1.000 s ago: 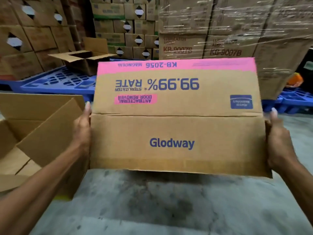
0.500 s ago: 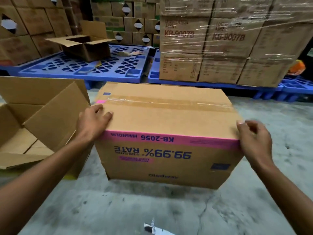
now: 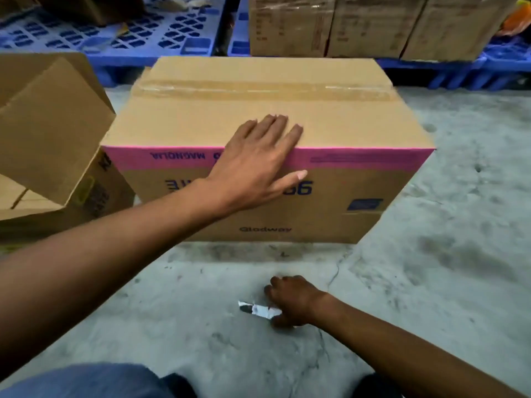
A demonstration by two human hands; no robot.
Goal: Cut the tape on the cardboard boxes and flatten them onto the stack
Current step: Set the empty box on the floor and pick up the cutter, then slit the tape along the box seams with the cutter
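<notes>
A sealed cardboard box (image 3: 344, 124) with a pink band and upside-down blue print stands on the concrete floor. A strip of clear tape (image 3: 258, 89) runs along its top seam. My left hand (image 3: 258, 162) lies flat over the box's near top edge, fingers straight, thumb down the front face. Down on the floor in front of the box, my right hand (image 3: 293, 300) curls around a small cutter (image 3: 257, 309) with a paper-wrapped handle; its tip points left.
An opened cardboard box (image 3: 48, 133) with raised flaps sits to the left, touching the sealed one. Blue plastic pallets (image 3: 143, 38) lie behind, the right one carrying wrapped cartons (image 3: 367, 27). Bare concrete floor (image 3: 459, 225) stretches to the right. My knees show at the bottom edge.
The box was turned over and set on the floor with its taped seam up. My left hand slid to the middle of its front edge. My right hand left the box and took the cutter.
</notes>
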